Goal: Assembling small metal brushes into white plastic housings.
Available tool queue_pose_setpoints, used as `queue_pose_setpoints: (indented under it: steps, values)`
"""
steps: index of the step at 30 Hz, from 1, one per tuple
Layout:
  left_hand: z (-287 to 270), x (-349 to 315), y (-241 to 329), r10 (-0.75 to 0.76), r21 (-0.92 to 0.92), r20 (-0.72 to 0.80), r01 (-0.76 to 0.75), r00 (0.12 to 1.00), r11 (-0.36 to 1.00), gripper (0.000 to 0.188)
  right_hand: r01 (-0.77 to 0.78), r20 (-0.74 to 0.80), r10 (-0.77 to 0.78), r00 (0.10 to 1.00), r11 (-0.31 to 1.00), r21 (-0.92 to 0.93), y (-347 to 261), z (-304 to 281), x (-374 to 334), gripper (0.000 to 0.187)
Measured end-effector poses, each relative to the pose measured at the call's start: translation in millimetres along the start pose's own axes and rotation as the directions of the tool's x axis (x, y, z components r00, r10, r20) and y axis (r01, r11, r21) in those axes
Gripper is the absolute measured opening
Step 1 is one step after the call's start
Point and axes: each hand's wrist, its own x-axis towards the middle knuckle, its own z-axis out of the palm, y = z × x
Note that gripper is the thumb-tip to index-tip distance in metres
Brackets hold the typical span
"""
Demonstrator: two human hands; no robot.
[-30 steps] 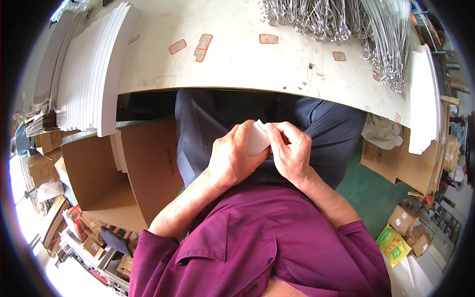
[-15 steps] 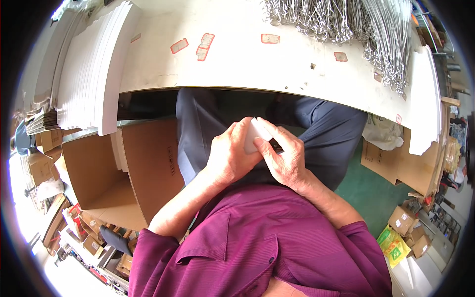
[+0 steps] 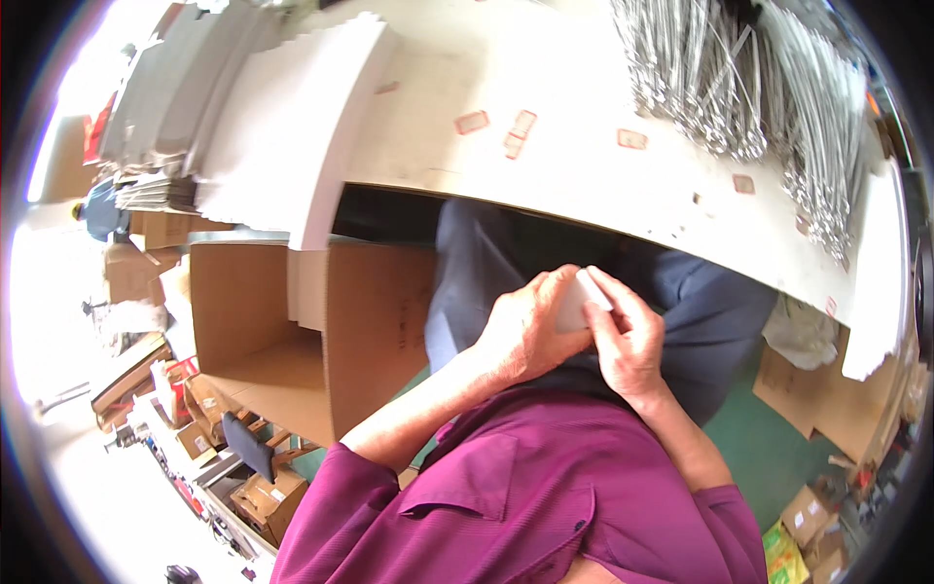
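Observation:
Over my lap, both hands hold one small white block-like thing (image 3: 574, 308); it may be a small box, but its kind does not show clearly. My left hand (image 3: 525, 329) wraps round its left side with the fingers closed. From the other side my right hand (image 3: 629, 341) grips it, thumb on the near face and fingers at the top edge. Most of its underside and sides are hidden by the fingers.
A pale worktable (image 3: 545, 58) lies ahead, with bundles of looped metal wires (image 3: 700, 88) at right and stacked white sheets (image 3: 282, 117) at left. An open cardboard box (image 3: 263, 375) stands to my left. Flat cardboard (image 3: 817, 389) and a whitish plastic bag (image 3: 803, 331) are at right.
My view has turned to the left, so the table, box and hands sit further right in the picture. Both hands still grip the white thing, with little change in their hold.

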Motion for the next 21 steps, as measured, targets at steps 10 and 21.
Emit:
queue_pose_setpoints:
  steps: [10, 21]
  values:
    - [-90.3, -25.6, -11.4, -0.195, -0.217, 0.133, 0.221, 0.972, 0.951, 0.028, 0.373, 0.027, -0.386, 0.922, 0.866, -0.334, -28.8, -24.4, 46.7, 0.019]
    - [-190.1, 103.4, -40.2, 0.116, 0.692, -0.359, 0.181, 0.926, 0.699, 0.020, 0.442, -0.104, -0.549, 0.830, 0.759, -0.477, -13.7, -53.2, 95.6, 0.007]
